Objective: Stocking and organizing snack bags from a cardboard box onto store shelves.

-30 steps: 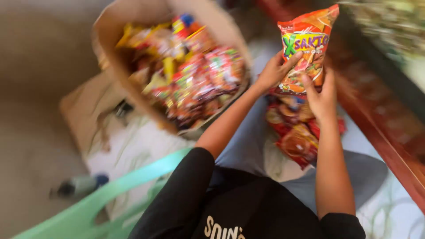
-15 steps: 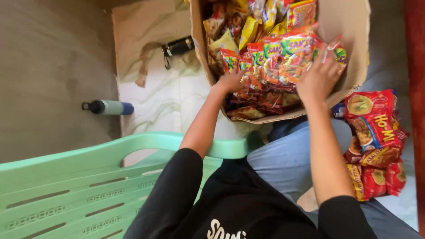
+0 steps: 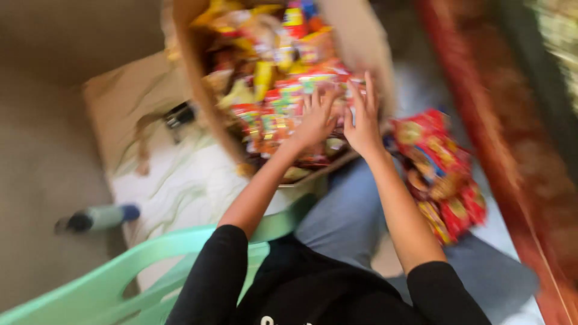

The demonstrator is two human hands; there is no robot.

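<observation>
A cardboard box (image 3: pixel 191 78) full of several colourful snack packets (image 3: pixel 274 72) stands in front of my knees. My left hand (image 3: pixel 316 120) lies flat on the packets inside the box, fingers spread. My right hand (image 3: pixel 363 117) hovers beside it over the box's near right edge, fingers apart, holding nothing. A pile of red snack packets (image 3: pixel 442 174) rests on my right thigh, just right of my right hand. The picture is blurred by motion.
A light green plastic chair (image 3: pixel 120 271) is at the lower left. A small bottle with a blue end (image 3: pixel 102 216) lies on the floor at left. A pale mat (image 3: pixel 174 174) lies under the box. A dark red wooden edge (image 3: pixel 500 150) runs along the right.
A second ago both hands held an orange packet up at the right. They then came down into the box, and now rest open over the packets; the view has swung.
</observation>
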